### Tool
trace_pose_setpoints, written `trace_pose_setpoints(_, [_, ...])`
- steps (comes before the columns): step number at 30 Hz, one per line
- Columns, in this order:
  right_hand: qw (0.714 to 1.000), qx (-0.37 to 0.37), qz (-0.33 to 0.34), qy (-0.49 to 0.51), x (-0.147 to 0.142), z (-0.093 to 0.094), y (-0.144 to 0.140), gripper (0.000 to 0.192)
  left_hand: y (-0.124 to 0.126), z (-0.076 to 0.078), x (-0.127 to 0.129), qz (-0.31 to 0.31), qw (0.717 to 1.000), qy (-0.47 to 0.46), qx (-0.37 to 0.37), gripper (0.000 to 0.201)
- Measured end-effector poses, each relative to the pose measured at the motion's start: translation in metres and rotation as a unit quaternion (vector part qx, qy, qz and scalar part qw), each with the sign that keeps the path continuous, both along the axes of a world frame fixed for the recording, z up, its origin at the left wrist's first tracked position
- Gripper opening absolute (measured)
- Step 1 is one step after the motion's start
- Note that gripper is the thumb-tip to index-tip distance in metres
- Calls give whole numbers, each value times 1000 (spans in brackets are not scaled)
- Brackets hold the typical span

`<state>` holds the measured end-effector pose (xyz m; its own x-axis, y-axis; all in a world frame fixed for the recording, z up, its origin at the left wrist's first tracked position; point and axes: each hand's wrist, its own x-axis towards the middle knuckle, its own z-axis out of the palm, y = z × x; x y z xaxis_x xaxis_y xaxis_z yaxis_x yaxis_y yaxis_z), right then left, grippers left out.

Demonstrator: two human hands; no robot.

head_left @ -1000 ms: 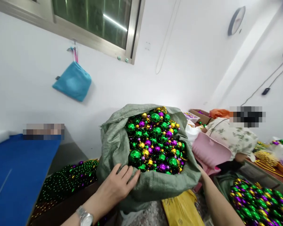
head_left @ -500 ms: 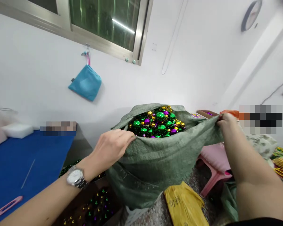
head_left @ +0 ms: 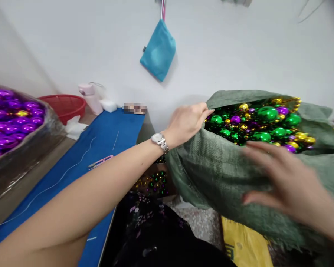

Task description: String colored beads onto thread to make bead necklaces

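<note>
A green woven sack [head_left: 211, 163] gapes at the right, full of shiny green, gold and purple bead garlands [head_left: 267, 115]. My left hand [head_left: 187, 122], with a silver watch [head_left: 159, 142] on its wrist, is closed on the sack's left rim. In front of the sack's near side is my right hand [head_left: 286, 185], its fingers spread and blurred by motion, holding nothing. Whether it touches the cloth I cannot tell.
A blue-covered table [head_left: 100, 129] at left bears thread and pink scissors [head_left: 101, 162]. Beyond are a box of purple beads [head_left: 11, 118], a red basket [head_left: 64, 105] and a pink bottle [head_left: 90, 98]. A blue pouch [head_left: 158, 52] hangs on the wall; a yellow bag [head_left: 245, 241] lies below.
The view has swung left and down. My right hand has let go of the sack's right rim and come toward its front. My left hand still grips the rim.
</note>
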<state>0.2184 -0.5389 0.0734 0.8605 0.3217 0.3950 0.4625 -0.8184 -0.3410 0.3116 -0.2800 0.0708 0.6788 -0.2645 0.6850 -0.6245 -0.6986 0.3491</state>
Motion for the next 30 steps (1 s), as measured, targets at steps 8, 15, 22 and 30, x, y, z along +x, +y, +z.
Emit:
trace_pose_setpoints(8, [911, -341, 119, -199, 19, -47, 3, 45, -2, 7, 5, -30, 999, 43, -14, 37])
trace_pose_setpoints(15, [957, -53, -92, -269, 40, 75, 2, 28, -1, 7, -18, -177, 982, -22, 63, 71])
trace_pose_setpoints(22, [919, -173, 303, 185, 69, 137, 2, 50, 11, -25, -17, -120, 978, -51, 164, 42])
trace_pose_setpoints(30, [959, -279, -38, 3, 224, 96, 25, 59, 27, -24, -42, -136, 967, -114, 181, 37])
